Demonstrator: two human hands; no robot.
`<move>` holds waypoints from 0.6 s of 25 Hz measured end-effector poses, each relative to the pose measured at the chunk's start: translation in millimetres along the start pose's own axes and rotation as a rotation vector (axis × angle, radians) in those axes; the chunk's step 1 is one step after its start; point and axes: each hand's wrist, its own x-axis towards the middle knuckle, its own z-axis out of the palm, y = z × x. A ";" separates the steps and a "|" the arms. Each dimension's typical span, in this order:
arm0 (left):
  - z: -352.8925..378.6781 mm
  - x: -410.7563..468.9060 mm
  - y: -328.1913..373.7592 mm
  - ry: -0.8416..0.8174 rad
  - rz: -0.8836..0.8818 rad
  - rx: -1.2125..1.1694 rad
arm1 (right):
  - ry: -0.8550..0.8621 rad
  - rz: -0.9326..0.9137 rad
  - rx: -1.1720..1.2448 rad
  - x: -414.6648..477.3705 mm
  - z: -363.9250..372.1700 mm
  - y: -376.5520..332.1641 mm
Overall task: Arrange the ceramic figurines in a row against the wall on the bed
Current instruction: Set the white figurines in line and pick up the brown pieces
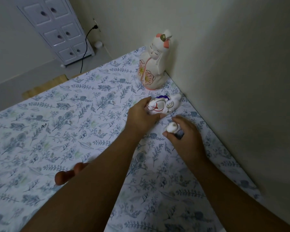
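Observation:
A tall white rabbit figurine [153, 62] with pink flowers stands upright against the wall [224, 64] near the bed's far corner. Just in front of it, my left hand [141, 117] grips a white horse figurine [162, 105] with red lines and a blue mane, lying close to the wall on the bed [57, 123]. My right hand [184, 133] is closed around a small white figurine [171, 127], just above the sheet beside the horse. A brown figurine [67, 174] lies on the sheet, partly hidden by my left forearm.
The floral sheet spreads wide to the left. Beyond the bed's foot stands a white drawer cabinet [60, 30] with a black cable [85, 47] plugged into a wall socket. A wooden bed frame edge [40, 87] shows at the far left.

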 end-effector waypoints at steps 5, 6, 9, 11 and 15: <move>-55.6 -62.1 -15.8 0.099 0.032 0.161 | 0.015 -0.114 -0.173 -22.9 4.9 -32.7; -69.4 -81.3 -21.4 0.098 0.031 0.177 | 0.015 -0.180 -0.211 -30.6 9.3 -43.3; -112.1 -142.2 -46.4 0.129 -0.025 0.238 | -0.077 -0.305 -0.238 -64.1 37.6 -82.8; -134.5 -177.8 -67.1 0.166 -0.067 0.256 | -0.229 -0.304 -0.227 -89.5 63.6 -106.0; -172.3 -210.3 -114.4 0.194 -0.156 0.223 | -0.515 -0.231 -0.188 -118.0 117.6 -140.2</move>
